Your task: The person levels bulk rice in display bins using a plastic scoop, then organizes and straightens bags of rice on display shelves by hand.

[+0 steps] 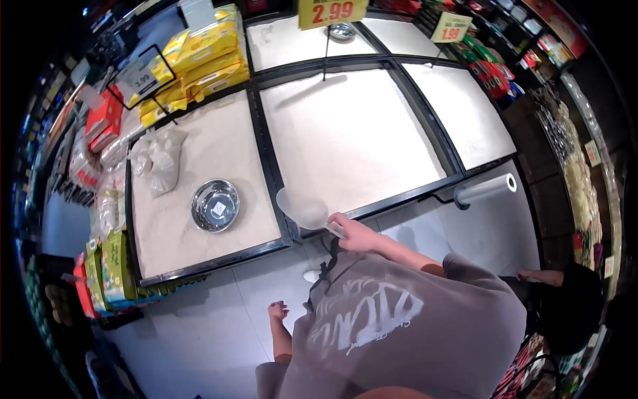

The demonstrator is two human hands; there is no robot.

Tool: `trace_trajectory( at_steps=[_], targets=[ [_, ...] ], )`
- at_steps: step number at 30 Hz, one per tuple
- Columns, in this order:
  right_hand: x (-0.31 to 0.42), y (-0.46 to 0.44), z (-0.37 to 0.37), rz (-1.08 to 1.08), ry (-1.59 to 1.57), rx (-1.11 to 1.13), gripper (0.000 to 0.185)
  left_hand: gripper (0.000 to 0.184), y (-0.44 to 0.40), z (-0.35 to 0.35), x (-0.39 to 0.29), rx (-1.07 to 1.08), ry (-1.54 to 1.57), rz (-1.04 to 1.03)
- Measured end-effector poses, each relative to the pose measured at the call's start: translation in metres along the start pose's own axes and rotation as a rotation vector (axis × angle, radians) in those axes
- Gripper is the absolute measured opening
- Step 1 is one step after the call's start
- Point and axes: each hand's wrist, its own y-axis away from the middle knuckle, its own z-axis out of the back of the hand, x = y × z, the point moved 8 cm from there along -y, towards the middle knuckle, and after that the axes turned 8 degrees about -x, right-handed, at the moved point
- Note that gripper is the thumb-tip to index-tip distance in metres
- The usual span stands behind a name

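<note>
My right hand is closed round the handle of a translucent white scoop. The scoop is above the front corner where the left and middle bins meet; whether anything is in it is unclear. My left hand hangs low over the floor with curled fingers and nothing visible in them. A round metal bowl with a small white label rests on the pale contents of the left bin. Behind it lies a tied clear plastic bag with pale contents. The middle bin is filled with similar pale material.
A plastic bag roll sticks out at the right front edge. Yellow packages are stacked behind the left bin. Price signs stand over the bins. Another metal bowl is at the back. A person in black is at the right.
</note>
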Motion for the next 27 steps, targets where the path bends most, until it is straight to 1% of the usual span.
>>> trace_trajectory(
  at_steps=[1,2,4,6,8,9,10,11,12,14,15,16,18,19,21,22,24,26,27],
  targets=[
    [-0.003,-0.008,-0.001,0.073,0.006,-0.005,0.058,0.016,-0.006,-0.003,-0.012,-0.012,0.04,-0.043],
    [-0.002,-0.014,0.001,0.089,0.006,0.002,0.059,0.016,-0.008,-0.005,-0.023,-0.032,0.081,-0.081],
    [0.009,-0.024,0.009,0.185,-0.075,-0.07,0.058,0.02,0.001,-0.016,-0.047,-0.053,0.148,-0.149],
    [0.014,-0.041,0.009,0.085,-0.152,0.046,0.056,0.022,0.035,-0.03,-0.069,-0.073,0.17,-0.222],
    [0.007,-0.071,0.003,0.117,-0.009,0.136,0.051,0.023,0.075,-0.044,-0.081,-0.084,0.178,-0.249],
    [0.016,-0.081,-0.004,0.143,0.0,0.215,0.051,0.023,0.086,-0.05,-0.073,-0.09,0.193,-0.235],
    [0.023,-0.091,-0.004,0.098,0.004,0.253,0.048,0.023,0.095,-0.056,-0.067,-0.083,0.198,-0.231],
    [0.026,-0.101,-0.004,0.047,0.011,0.28,0.046,0.023,0.105,-0.058,-0.055,-0.117,0.236,-0.212],
    [0.031,-0.112,-0.008,0.059,0.02,0.322,0.046,0.023,0.116,-0.059,-0.04,-0.158,0.236,-0.18],
    [0.053,-0.14,-0.002,0.255,0.099,0.206,0.043,0.023,0.127,-0.063,0.005,-0.221,0.257,-0.114],
    [0.063,-0.155,-0.001,0.266,0.163,0.236,0.039,0.022,0.131,-0.062,0.035,-0.255,0.293,-0.057],
    [0.071,-0.176,0.001,0.279,0.168,0.248,0.039,0.022,0.138,-0.062,0.066,-0.313,0.344,0.008],
    [0.096,-0.206,-0.003,0.541,0.563,0.259,0.033,0.021,0.159,-0.068,0.123,-0.375,0.502,0.126],
    [0.115,-0.215,-0.006,0.558,0.563,0.26,0.033,0.02,0.173,-0.072,0.147,-0.4,0.539,0.176],
    [0.142,-0.228,-0.009,0.473,0.814,0.267,0.032,0.021,0.199,-0.085,0.186,-0.422,0.601,0.272],
    [0.156,-0.233,-0.013,0.488,0.817,0.257,0.032,0.021,0.211,-0.092,0.203,-0.427,0.632,0.318],
    [0.181,-0.236,-0.028,0.598,0.979,0.263,0.03,0.022,0.224,-0.106,0.227,-0.431,0.68,0.382],
    [0.197,-0.236,-0.049,0.619,1.009,0.238,0.027,0.023,0.227,-0.114,0.243,-0.428,0.723,0.418],
    [0.181,-0.244,-0.068,0.43,0.993,0.336,0.026,0.023,0.226,-0.116,0.246,-0.423,0.742,0.43]
  ],
)
